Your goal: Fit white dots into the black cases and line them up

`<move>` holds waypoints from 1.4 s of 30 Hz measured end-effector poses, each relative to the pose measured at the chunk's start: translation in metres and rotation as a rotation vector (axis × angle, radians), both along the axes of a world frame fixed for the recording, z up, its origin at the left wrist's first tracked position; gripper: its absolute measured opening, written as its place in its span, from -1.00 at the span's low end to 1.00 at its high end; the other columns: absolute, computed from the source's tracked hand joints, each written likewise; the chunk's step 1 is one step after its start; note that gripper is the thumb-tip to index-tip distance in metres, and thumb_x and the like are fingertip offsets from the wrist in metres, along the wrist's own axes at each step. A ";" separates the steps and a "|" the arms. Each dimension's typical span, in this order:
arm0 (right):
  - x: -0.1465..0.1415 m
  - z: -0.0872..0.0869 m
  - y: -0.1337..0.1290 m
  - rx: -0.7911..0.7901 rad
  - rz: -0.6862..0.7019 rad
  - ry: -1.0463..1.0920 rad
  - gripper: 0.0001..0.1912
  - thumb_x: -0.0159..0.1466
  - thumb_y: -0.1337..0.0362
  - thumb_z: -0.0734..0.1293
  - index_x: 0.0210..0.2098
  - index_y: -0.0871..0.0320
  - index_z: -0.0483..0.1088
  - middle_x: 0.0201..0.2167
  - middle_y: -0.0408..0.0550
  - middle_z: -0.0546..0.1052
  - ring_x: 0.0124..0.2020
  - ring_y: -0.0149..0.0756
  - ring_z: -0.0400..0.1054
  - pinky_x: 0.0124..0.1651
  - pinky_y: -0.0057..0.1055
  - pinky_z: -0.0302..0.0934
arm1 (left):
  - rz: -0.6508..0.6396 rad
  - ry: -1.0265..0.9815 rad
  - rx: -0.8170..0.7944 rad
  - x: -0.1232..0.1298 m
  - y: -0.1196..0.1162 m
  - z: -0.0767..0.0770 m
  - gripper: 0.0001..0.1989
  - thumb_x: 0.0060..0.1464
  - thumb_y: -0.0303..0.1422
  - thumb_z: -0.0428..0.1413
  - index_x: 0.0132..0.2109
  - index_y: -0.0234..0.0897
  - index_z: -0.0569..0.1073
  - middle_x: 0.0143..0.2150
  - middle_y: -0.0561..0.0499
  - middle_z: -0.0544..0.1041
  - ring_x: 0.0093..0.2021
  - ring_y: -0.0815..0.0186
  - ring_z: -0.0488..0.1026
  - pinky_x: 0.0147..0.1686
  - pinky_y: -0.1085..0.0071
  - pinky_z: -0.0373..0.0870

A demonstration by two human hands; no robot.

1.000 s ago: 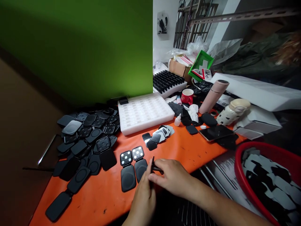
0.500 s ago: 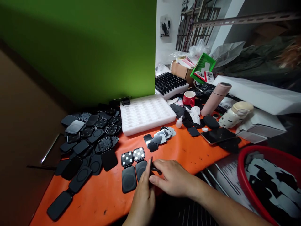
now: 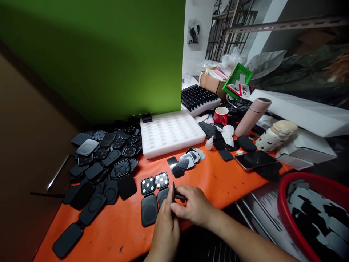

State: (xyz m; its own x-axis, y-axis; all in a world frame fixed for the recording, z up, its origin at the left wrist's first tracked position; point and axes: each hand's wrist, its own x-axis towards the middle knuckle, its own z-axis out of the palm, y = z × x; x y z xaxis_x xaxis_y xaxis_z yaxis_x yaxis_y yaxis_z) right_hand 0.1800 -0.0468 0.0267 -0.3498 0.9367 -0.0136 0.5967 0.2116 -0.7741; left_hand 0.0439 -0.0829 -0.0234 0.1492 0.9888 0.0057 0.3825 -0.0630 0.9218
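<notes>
We grip a dark piece (image 3: 173, 190) — left hand (image 3: 167, 233) straight-fingered, right hand (image 3: 195, 205) curled — beside two white-dotted cases (image 3: 149, 211); the pile (image 3: 94, 169) shows no white dots.

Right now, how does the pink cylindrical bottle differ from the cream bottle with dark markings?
- Surface: the pink cylindrical bottle is plain; the cream bottle with dark markings is patterned.
- Build: the pink one looks slimmer, the cream one stockier.
- Top: the pink one ends in a flat, dark-centred top; the cream one has a bulkier, rounded cream lid.
Shared: both are beyond the black phone.
</notes>
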 end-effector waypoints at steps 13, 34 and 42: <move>-0.003 0.013 -0.002 0.095 -0.008 -0.200 -0.73 0.20 0.04 0.21 -0.34 0.11 0.34 -0.41 -0.17 0.45 -0.42 -0.38 0.29 -0.41 -0.49 -0.04 | -0.003 -0.162 -0.138 0.002 -0.001 -0.002 -0.55 0.18 -0.42 -0.13 0.21 -0.32 0.12 0.13 -0.18 0.31 0.15 0.10 0.20 0.10 0.16 0.15; 0.001 0.024 0.002 0.101 0.169 -0.112 -0.79 0.20 0.10 0.22 -0.34 0.13 0.27 -0.40 -0.17 0.42 -0.41 -0.40 0.26 -0.39 -0.51 0.00 | -0.018 -0.076 -0.029 -0.008 -0.003 0.005 -0.46 0.16 -0.43 -0.12 0.27 -0.20 -0.04 0.26 -0.11 0.10 0.22 0.15 0.07 0.16 0.14 0.02; -0.005 0.016 -0.006 0.102 0.118 -0.071 -0.83 0.24 0.18 0.19 -0.39 0.13 0.31 -0.42 -0.17 0.41 -0.40 -0.41 0.26 -0.37 -0.51 0.02 | 0.025 -0.255 -0.208 -0.004 -0.003 0.012 -0.57 0.14 -0.33 -0.05 0.16 -0.28 0.22 0.09 -0.14 0.37 0.10 0.07 0.27 0.00 0.20 0.28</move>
State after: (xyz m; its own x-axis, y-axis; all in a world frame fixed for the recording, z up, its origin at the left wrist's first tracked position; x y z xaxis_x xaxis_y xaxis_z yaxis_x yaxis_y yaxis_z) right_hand 0.1748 -0.0524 0.0425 -0.4588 0.8871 0.0506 0.6157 0.3584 -0.7018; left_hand 0.0403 -0.0855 -0.0110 0.1443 0.9761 -0.1625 0.1367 0.1430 0.9802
